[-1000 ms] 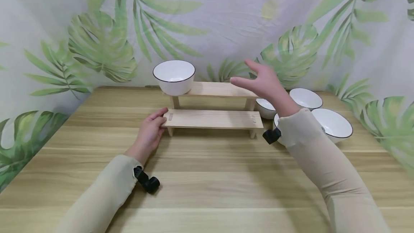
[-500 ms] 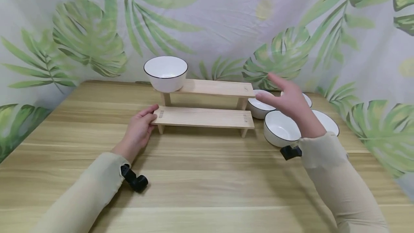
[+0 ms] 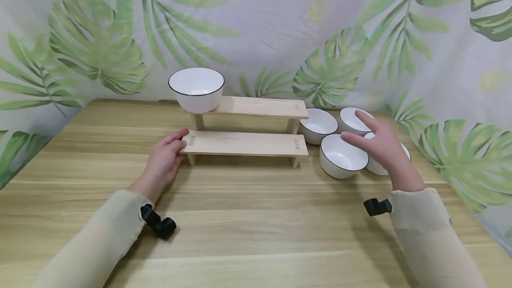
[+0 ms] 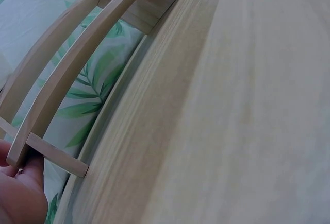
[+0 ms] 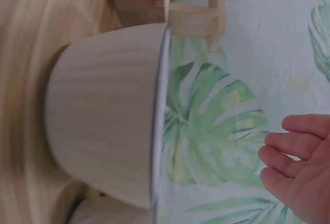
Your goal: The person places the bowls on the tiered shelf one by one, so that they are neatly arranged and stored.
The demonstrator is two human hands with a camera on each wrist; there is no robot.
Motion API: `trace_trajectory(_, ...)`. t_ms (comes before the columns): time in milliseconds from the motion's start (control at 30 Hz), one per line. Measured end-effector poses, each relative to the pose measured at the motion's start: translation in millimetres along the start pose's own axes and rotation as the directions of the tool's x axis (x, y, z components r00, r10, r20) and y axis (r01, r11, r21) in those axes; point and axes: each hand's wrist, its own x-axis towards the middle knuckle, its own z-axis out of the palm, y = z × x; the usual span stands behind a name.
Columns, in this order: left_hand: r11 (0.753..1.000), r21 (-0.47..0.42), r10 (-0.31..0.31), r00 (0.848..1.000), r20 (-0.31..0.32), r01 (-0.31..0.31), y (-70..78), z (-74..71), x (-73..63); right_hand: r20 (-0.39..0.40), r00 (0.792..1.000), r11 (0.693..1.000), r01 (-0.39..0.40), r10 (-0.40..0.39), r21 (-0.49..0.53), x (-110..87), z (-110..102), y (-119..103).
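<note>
A two-tier wooden shelf (image 3: pixel 244 144) stands on the table. My left hand (image 3: pixel 163 159) grips the left end of its lower board, thumb above and fingers beneath, as the left wrist view (image 4: pixel 20 193) also shows. On the left of the upper board sits a white bowl (image 3: pixel 196 88) with a dark rim. My right hand (image 3: pixel 380 146) hovers over the bowls at the right, thumb and fingers spread, holding nothing. Nearest it are a front white bowl (image 3: pixel 342 157) and another bowl (image 3: pixel 376 166) partly hidden behind the hand. In the right wrist view the fingers extend beside a bowl (image 5: pixel 108 113).
Two more white bowls, one beside the shelf (image 3: pixel 318 123) and one farther back (image 3: pixel 354 119), stand close together at the right. A leaf-patterned cloth (image 3: pixel 272 26) hangs behind the wooden table (image 3: pixel 240 226).
My right hand has moved away from the upper board, rightward and down to over the bowls. The left hand keeps its grip on the shelf. The head view has shifted slightly right.
</note>
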Motion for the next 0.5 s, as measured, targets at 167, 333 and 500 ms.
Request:
trace_trajectory(167, 1.000, 0.020, 0.009, 1.000, 0.003, -0.009, 2.5, -0.7, 0.9, 0.016, 1.000, 0.997, -0.019, 0.020, -0.074, -1.8, 6.9, 15.8)
trace_trajectory(333, 0.999, 0.027, 0.016, 1.000, 0.007, -0.017, 2.7, -1.9, 1.2, 0.037, 0.999, 0.993, -0.028, 0.032, -0.110, 0.5, 15.2, 28.9)
trace_trajectory(500, 1.000, 0.015, 0.015, 1.000, 0.014, -0.015, -1.1, -1.4, 1.4, 0.053, 0.997, 0.994, -0.045, 0.050, -0.098, 1.1, 19.0, 40.2)
